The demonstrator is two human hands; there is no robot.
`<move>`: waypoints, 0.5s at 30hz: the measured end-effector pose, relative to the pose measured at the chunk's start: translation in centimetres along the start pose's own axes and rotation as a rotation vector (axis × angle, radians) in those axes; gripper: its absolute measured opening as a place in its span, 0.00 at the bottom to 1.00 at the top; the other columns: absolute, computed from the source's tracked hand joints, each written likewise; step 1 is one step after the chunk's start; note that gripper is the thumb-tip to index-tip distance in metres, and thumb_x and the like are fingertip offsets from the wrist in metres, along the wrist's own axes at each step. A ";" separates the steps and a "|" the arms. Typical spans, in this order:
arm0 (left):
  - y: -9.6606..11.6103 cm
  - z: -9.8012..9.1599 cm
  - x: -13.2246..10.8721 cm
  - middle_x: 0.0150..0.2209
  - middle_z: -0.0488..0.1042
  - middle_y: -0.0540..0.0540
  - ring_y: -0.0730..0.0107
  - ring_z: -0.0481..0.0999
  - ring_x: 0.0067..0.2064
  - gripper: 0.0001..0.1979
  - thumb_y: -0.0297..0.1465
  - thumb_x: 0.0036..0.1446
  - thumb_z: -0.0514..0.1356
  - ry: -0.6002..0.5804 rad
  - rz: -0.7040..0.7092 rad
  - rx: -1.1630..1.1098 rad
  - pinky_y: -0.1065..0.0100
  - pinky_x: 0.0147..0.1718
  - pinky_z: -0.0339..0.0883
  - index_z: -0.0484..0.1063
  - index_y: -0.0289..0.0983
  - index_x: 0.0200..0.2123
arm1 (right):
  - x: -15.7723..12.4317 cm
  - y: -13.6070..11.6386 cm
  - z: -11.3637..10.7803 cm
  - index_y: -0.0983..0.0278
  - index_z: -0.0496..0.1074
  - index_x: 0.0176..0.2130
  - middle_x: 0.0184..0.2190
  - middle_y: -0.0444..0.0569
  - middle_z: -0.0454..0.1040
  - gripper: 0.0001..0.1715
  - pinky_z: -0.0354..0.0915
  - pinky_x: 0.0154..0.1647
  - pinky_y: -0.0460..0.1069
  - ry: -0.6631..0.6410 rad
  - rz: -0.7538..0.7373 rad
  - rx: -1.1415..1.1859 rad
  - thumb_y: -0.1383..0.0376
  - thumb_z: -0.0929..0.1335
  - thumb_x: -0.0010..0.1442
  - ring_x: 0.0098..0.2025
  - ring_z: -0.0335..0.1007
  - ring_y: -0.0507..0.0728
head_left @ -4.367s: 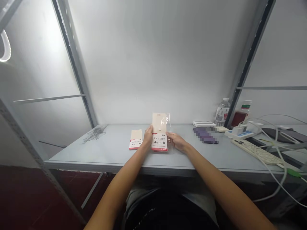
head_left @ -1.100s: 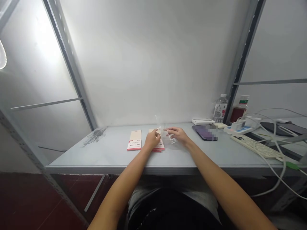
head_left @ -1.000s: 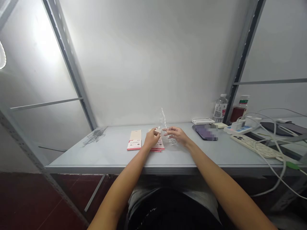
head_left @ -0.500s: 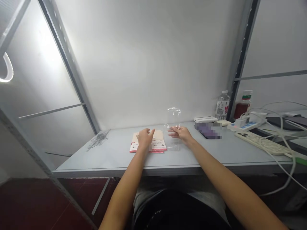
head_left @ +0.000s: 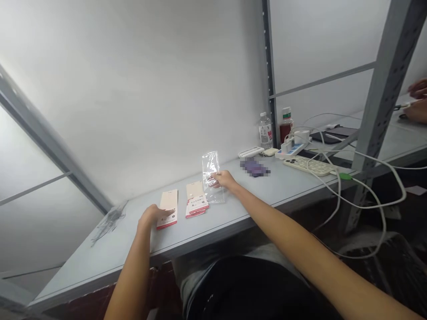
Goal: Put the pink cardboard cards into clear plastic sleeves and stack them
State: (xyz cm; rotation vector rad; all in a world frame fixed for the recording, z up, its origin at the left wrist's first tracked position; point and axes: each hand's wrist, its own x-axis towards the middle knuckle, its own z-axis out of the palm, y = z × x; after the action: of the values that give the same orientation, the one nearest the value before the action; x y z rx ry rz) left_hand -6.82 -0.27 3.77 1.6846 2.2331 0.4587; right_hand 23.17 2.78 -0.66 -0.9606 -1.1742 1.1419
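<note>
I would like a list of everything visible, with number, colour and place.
Table: 1, pale grey, centre
Left pack: at least 1, cream-red, on table
Right packs: at least 2, cream-red, beside it
Sleeve: 1, clear, right of these
Scribble-like patch: 1, grey, table's left end
Blurred item: 1, purple, right of sleeve
Slim case: 1, white, rear
Small item: 1, cream, beside slim case
Bottles: 2, clear, one part red, rear right
Power strip: 1, white-blue, right
Patterned case: 1, cream, near power strip
Cables: several, white, right
Posts: several, grey, both sides
Other person's hand: 1, bare, right edge
Left hand: 1, bare, on left pack
Right hand: 1, bare, holding sleeve
</note>
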 end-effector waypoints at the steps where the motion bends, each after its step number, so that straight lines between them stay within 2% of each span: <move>1: 0.1 -0.3 0.0 0.26 0.74 0.38 0.47 0.74 0.33 0.24 0.46 0.26 0.66 -0.046 -0.001 -0.065 0.58 0.28 0.65 0.66 0.35 0.23 | 0.0 0.0 0.0 0.68 0.71 0.30 0.34 0.54 0.75 0.10 0.68 0.24 0.47 -0.010 0.004 -0.002 0.62 0.66 0.54 0.24 0.72 0.54; 3: 0.7 -0.8 -0.7 0.29 0.75 0.41 0.57 0.75 0.33 0.20 0.45 0.37 0.62 -0.098 0.008 -0.203 0.65 0.28 0.67 0.67 0.35 0.30 | 0.0 0.0 0.1 0.68 0.71 0.29 0.35 0.54 0.75 0.11 0.68 0.24 0.47 -0.014 0.009 -0.006 0.62 0.65 0.54 0.23 0.72 0.53; 5: 2.0 -1.0 -2.4 0.35 0.75 0.42 0.64 0.75 0.33 0.19 0.42 0.46 0.58 -0.063 0.125 -0.364 0.69 0.27 0.67 0.66 0.35 0.39 | -0.1 -0.1 0.2 0.68 0.71 0.31 0.37 0.55 0.75 0.10 0.67 0.23 0.46 -0.004 0.011 -0.004 0.62 0.65 0.54 0.23 0.72 0.53; 7: 3.8 -0.7 -4.6 0.37 0.75 0.42 0.66 0.75 0.32 0.21 0.40 0.48 0.57 -0.090 0.279 -0.487 0.70 0.26 0.68 0.64 0.36 0.44 | -0.1 -0.1 0.3 0.67 0.70 0.35 0.41 0.55 0.73 0.10 0.67 0.23 0.46 0.000 0.012 0.003 0.63 0.65 0.54 0.22 0.72 0.52; 10: 6.6 1.0 -7.7 0.34 0.75 0.43 0.67 0.75 0.30 0.20 0.39 0.51 0.54 -0.214 0.441 -0.419 0.70 0.26 0.67 0.64 0.36 0.46 | 0.0 -0.1 0.5 0.67 0.68 0.42 0.45 0.58 0.70 0.15 0.65 0.19 0.46 -0.003 0.013 0.018 0.61 0.63 0.57 0.22 0.71 0.52; 12: 8.1 2.4 -8.7 0.32 0.75 0.44 0.67 0.74 0.29 0.16 0.36 0.52 0.53 -0.147 0.470 -0.255 0.71 0.24 0.65 0.66 0.36 0.42 | 0.2 -0.1 0.6 0.67 0.65 0.46 0.46 0.59 0.69 0.19 0.65 0.18 0.46 0.006 0.007 0.026 0.58 0.59 0.59 0.22 0.71 0.52; 15: 9.2 3.6 -8.7 0.30 0.75 0.43 0.67 0.73 0.28 0.10 0.33 0.52 0.51 0.033 0.438 -0.100 0.72 0.23 0.62 0.68 0.36 0.36 | 0.2 -0.1 0.6 0.65 0.61 0.51 0.48 0.58 0.67 0.24 0.65 0.19 0.45 0.005 -0.007 0.038 0.55 0.55 0.61 0.25 0.71 0.51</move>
State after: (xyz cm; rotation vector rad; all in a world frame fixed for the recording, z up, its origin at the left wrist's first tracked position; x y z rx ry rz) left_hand 4.98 -6.04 4.93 2.1243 1.8172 0.6892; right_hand 22.61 2.97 -0.47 -0.9290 -1.1470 1.1522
